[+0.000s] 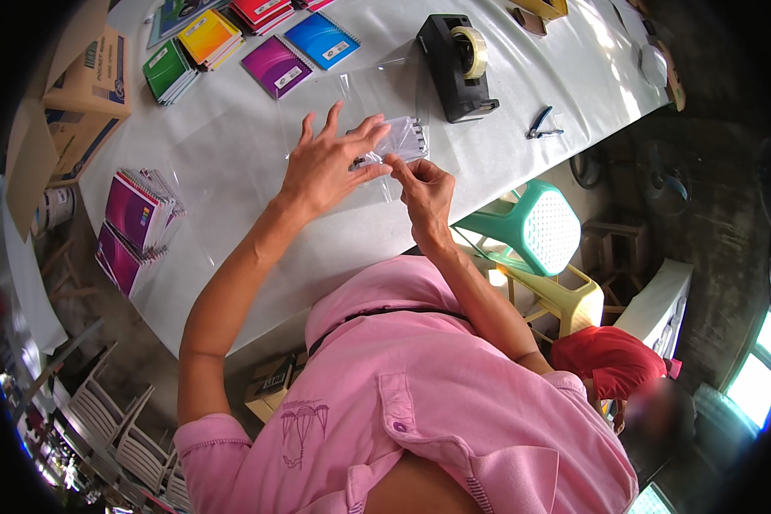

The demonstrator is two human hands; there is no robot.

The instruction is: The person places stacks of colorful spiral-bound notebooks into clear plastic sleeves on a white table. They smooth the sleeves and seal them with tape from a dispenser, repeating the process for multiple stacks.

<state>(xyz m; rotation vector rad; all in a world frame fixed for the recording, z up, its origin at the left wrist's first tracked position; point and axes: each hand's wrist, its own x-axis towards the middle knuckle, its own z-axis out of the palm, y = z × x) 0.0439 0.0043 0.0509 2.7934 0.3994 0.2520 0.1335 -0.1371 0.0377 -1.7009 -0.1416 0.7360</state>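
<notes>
My left hand (321,167) is over the table with its fingers spread, the thumb and index finger reaching across a small bundle (403,140). The bundle is pale, wrapped in glossy clear plastic, with dark marks along its right edge; it looks like a pack of small notebooks, partly hidden by my fingers. My right hand (426,195) is at the bundle's near edge, thumb and finger pinched together on the clear plastic film. My left thumb tip nearly meets my right fingertips. Clear plastic sheets (248,141) lie flat on the table around my left hand.
A black tape dispenser (458,73) stands beyond the bundle, with blue-handled nippers (541,124) to its right. Purple (277,67), blue (322,40), yellow and green notebooks lie at the back. Purple notebook stacks (137,210) sit left. Stools (544,227) and a person in red (612,360) are right.
</notes>
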